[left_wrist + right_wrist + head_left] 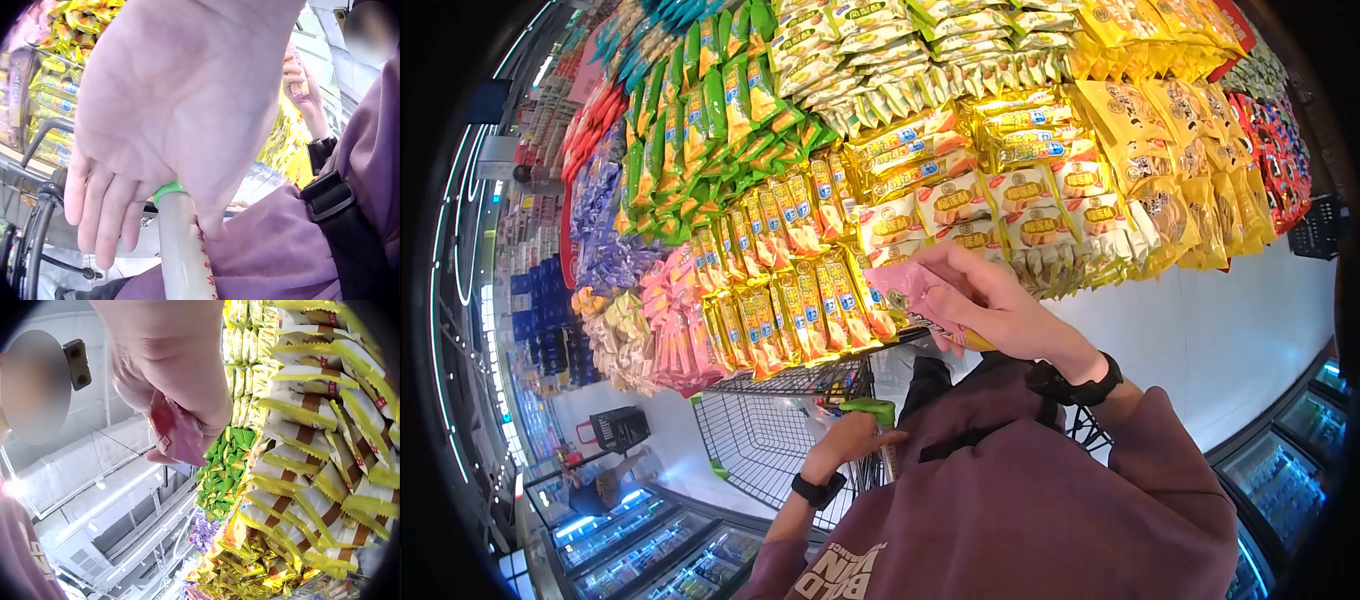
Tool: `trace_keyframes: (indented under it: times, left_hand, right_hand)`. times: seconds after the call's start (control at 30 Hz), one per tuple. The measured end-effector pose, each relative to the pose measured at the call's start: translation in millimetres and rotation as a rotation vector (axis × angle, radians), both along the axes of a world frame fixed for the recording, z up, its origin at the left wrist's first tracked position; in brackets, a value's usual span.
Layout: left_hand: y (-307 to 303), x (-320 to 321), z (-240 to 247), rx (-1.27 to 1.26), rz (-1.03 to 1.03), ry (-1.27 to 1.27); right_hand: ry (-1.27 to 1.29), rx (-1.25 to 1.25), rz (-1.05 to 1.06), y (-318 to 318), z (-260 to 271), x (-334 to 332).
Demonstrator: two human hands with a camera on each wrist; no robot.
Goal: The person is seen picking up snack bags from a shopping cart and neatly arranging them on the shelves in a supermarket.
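Observation:
My right hand [995,310] pinches a small pink snack packet [903,288] between thumb and fingers, held up in front of the snack display. In the right wrist view the pink packet [187,442] shows a red patch and is partly covered by the fingers. Down by the cart, my left hand [845,442] rests at the green-ended handle [868,408] of a shopping cart. The left wrist view has its fingers hanging loose and nearly straight on one side of the pale handle bar [181,244], thumb on the other.
Wrapped snacks fill the display: yellow packs [805,300], green packs [700,120], white-and-gold packs [960,200] and pink packs [680,330]. The wire cart [750,440] stands below its edge. Freezers [660,545] line the aisle, where another person [595,490] has a dark basket [618,428].

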State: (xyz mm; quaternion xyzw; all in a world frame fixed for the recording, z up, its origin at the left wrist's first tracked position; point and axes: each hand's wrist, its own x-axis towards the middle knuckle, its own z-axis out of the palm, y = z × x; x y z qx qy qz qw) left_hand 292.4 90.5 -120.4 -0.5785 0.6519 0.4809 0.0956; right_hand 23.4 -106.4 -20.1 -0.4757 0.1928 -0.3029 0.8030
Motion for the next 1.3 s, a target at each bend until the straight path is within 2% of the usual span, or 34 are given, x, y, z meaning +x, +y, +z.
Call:
trace_keyframes:
  times: [0.1, 0.2, 0.23, 0.37, 0.47, 0.57, 0.67, 0.73, 0.8, 0.93, 1.0, 1.07, 1.17, 1.27, 1.3]
  left_hand:
    - [0, 24, -4, 0.022, -0.089, -0.004]
    - [-2, 43, 3, 0.132, -0.057, -0.031]
    - [0, 52, -2, 0.105, -0.062, -0.028]
    - [18, 92, -25, -0.018, -0.067, 0.006]
    - [17, 110, -18, -0.171, -0.07, 0.061]
    - [24, 134, -23, -0.227, -0.077, 0.015]
    - [35, 168, -43, -0.398, -0.27, 0.136]
    - [27, 172, -22, -0.218, -0.127, 0.129]
    - [23, 176, -3, -0.047, -0.006, 0.047]
    - [38, 206, -32, -0.139, 0.012, -0.028]
    - [41, 217, -32, -0.118, 0.045, -0.001]
    - [38, 222, -17, -0.072, 0.096, -0.016]
    - [48, 237, -25, -0.163, 0.117, -0.014]
    - [48, 246, -21, -0.181, 0.116, -0.007]
    - [47, 248, -20, -0.183, 0.106, -0.005]
  right_hand:
    - [0.031, 0.017, -0.03, 11, -4, 17]
    - [0.094, -0.046, -0.018, 22, -2, 43]
    - [0.118, -0.055, -0.048, 27, -1, 53]
    - [0.247, -0.07, 0.085, 34, 16, 83]
    - [0.223, -0.624, -0.141, 46, 1, 114]
    - [0.282, -0.433, 0.0, 57, 6, 132]
    - [0.272, -0.273, 0.116, 64, -2, 151]
    - [0.222, -0.096, 0.128, 71, 7, 164]
    - [0.238, -0.097, 0.087, 81, 12, 178]
    - [0.198, -0.011, 0.084, 93, 22, 202]
    - [0.199, 0.035, 0.118, 99, 22, 213]
    - [0.204, -0.006, 0.119, 106, 15, 226]
    - [0.2, -0.014, 0.149, 114, 11, 241]
    - [0.198, -0.345, 0.061, 123, -6, 260]
    - [0.271, -0.318, 0.125, 123, -1, 261]
